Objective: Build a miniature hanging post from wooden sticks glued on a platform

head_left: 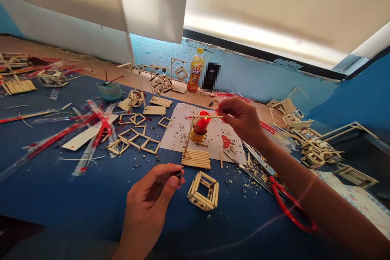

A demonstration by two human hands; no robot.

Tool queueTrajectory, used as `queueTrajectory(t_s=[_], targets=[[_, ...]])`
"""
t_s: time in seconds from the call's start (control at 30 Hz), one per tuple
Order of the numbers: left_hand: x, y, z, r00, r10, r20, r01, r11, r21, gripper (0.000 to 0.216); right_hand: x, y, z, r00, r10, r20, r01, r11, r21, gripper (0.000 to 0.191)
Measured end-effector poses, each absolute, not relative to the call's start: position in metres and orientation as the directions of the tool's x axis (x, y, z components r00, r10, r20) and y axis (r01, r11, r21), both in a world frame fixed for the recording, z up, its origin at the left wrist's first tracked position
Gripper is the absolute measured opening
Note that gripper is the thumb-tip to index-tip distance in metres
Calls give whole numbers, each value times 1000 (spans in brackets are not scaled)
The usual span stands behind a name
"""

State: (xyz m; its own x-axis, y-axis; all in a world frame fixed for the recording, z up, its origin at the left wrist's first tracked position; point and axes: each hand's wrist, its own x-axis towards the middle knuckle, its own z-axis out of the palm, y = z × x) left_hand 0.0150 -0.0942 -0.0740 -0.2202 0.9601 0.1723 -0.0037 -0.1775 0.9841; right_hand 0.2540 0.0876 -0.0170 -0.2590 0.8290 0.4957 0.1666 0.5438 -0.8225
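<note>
My left hand point(154, 193) pinches a small dark piece point(176, 174) between thumb and fingers; its kind is hard to tell. Over a red candle point(202, 121) on a yellow holder, my right hand point(240, 120) is closed in a pinch. What its fingertips hold is too small to make out. They are at the free end of a horizontal stick point(209, 116), which tops a thin upright post on a slatted stick base point(196, 159). Nearer me, a small cage-like frame of short sticks point(203, 191) rests on the blue table.
White paper point(179, 122) with scraps lies under the candle. Red-handled scissors point(289, 207) lie beneath my right forearm. Stick frames point(134, 140), red plastic wrappers point(97, 126) and a glass jar point(109, 91) are left. A drink bottle point(195, 71) stands behind; more stick models point(317, 150) are right.
</note>
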Motion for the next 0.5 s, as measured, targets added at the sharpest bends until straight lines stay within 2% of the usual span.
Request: queueTrajectory(t_s=[0.3,0.5], targets=[[15,-96,-70,-210,963,171,10,-173,985,7,254,86,-16,-231,846,480,139,517,-844,27],[13,-96,-73,-196,953,229,60,-221,973,10,251,87,-16,-219,858,464,153,500,-853,24]])
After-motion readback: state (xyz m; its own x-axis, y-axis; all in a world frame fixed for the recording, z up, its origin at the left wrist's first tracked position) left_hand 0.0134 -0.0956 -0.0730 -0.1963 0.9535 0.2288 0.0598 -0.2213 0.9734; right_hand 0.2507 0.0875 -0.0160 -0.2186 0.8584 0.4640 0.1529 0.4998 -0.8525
